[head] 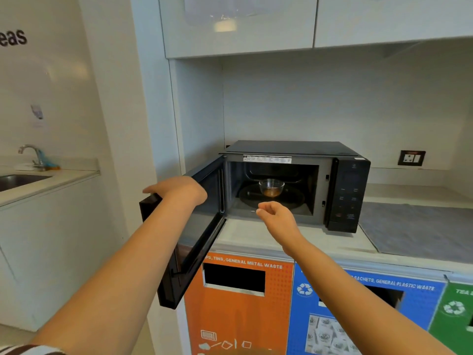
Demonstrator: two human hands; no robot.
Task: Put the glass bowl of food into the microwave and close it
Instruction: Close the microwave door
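Note:
A black microwave (pixel 345 185) stands on the white counter with its door (pixel 189 242) swung wide open to the left. Inside, a small glass bowl (pixel 271 187) with brown food sits on the round turntable. My left hand (pixel 179 189) rests over the top outer edge of the open door, fingers curled behind it. Just in front of the cavity opening, my right hand (pixel 275 213) hovers below the bowl with fingers loosely curled and nothing in it.
Under the counter (pixel 256 239) are orange (pixel 238 303), blue (pixel 358 316) and green (pixel 455 316) waste bins. A grey mat (pixel 419 226) lies right of the microwave, with a wall socket (pixel 411 158) behind. A sink with a tap (pixel 30 152) is at the left. Cabinets hang overhead.

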